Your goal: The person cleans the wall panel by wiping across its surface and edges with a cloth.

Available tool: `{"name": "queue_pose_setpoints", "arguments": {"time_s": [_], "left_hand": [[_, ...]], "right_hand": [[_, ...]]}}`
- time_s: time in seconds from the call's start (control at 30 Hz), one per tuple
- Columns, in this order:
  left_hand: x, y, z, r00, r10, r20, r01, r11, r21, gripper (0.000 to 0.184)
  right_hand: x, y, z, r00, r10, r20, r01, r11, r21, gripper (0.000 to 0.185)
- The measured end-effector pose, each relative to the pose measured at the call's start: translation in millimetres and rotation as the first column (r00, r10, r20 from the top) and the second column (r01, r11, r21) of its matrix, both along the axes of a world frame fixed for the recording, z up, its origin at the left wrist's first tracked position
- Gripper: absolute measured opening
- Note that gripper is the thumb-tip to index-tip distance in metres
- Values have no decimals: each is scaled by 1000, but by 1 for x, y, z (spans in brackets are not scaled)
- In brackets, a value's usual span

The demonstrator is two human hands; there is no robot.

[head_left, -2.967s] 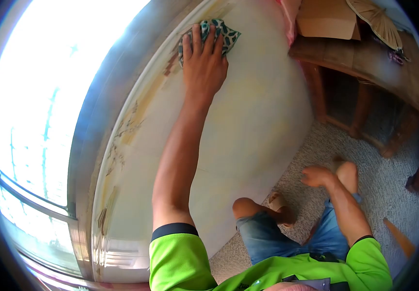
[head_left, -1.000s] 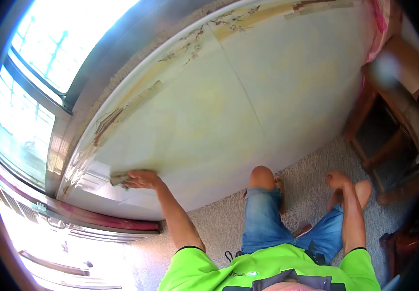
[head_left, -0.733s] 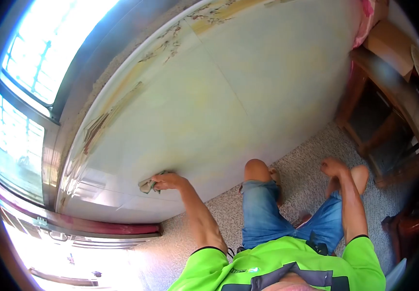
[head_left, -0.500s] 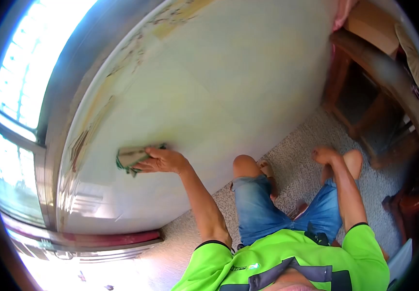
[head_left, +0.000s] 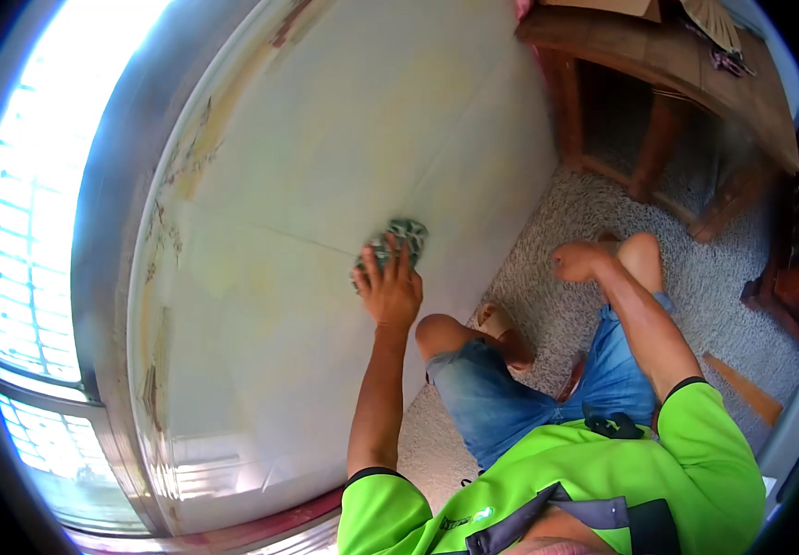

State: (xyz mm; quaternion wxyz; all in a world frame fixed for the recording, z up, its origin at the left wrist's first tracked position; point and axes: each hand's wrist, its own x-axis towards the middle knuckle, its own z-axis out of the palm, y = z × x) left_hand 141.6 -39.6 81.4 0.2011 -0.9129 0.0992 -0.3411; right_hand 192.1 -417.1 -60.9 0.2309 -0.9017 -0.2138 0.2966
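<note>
My left hand [head_left: 392,294] presses a green and white patterned cloth [head_left: 406,236] against the pale wall panel [head_left: 279,305], its fingers laid over the cloth. Part of the cloth is covered by the hand. My right hand [head_left: 582,262] hangs in front of my bent right knee, fingers curled in loosely, and I see nothing in it. Faint yellow tints and a painted branch pattern run along the panel's left side.
A bright barred window [head_left: 34,277] is at the left. To the right stands a wooden table [head_left: 658,60] with a cardboard box [head_left: 603,7] and a fan [head_left: 712,23] on top. Speckled floor [head_left: 538,217] lies below, with a wooden piece [head_left: 743,388] on it.
My left hand has carried the cloth right and up across the panel, turning from sideways to fingers-up. The view has shifted, and my right hand stays by the right knee.
</note>
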Motion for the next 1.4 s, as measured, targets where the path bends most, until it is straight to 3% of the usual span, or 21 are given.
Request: {"name": "queue_pose_setpoints", "arguments": {"time_s": [0.07,0.17,0.3,0.4,0.47,0.63,0.73,0.83,0.93,1.07,1.17,1.33,1.4], "left_hand": [[2,-5,-7,902,-15,-432,29,999,26,54],[22,-16,2,880,-116,-460,183,978,103,55],[69,-54,40,883,-157,-442,280,932,229,50],[116,-90,86,915,-256,-311,334,914,230,50],[144,-118,127,926,-329,-188,367,900,235,53],[189,-172,195,957,-290,-24,286,924,252,57],[199,-179,178,961,-276,-15,269,920,284,56],[195,-165,123,928,-262,-265,346,871,348,51],[156,-124,60,856,-240,-458,405,862,305,45],[83,-56,9,791,-161,-590,396,870,293,42],[53,-25,20,867,-176,-466,345,887,308,46],[45,-31,111,965,-122,-233,174,960,218,61],[48,-41,154,985,-99,-141,121,980,160,68]], "right_hand": [[-7,1,10,998,-40,43,39,998,42,38],[-10,2,18,993,-87,82,80,993,84,38],[-1,4,7,999,-44,23,44,999,30,39],[-12,3,20,988,-128,91,113,980,161,37],[-7,3,16,990,-121,68,110,984,142,36],[-7,0,19,990,-115,82,101,982,163,34],[1,2,13,997,-62,54,56,993,106,33],[2,2,5,997,-75,-13,76,994,77,34],[0,-1,3,991,-121,48,111,978,177,36],[-1,-1,14,993,-114,42,106,983,150,38],[0,4,20,994,-72,82,60,988,141,38],[3,11,5,994,-43,96,28,987,157,37],[3,12,9,999,-18,-44,20,999,33,36]]}}
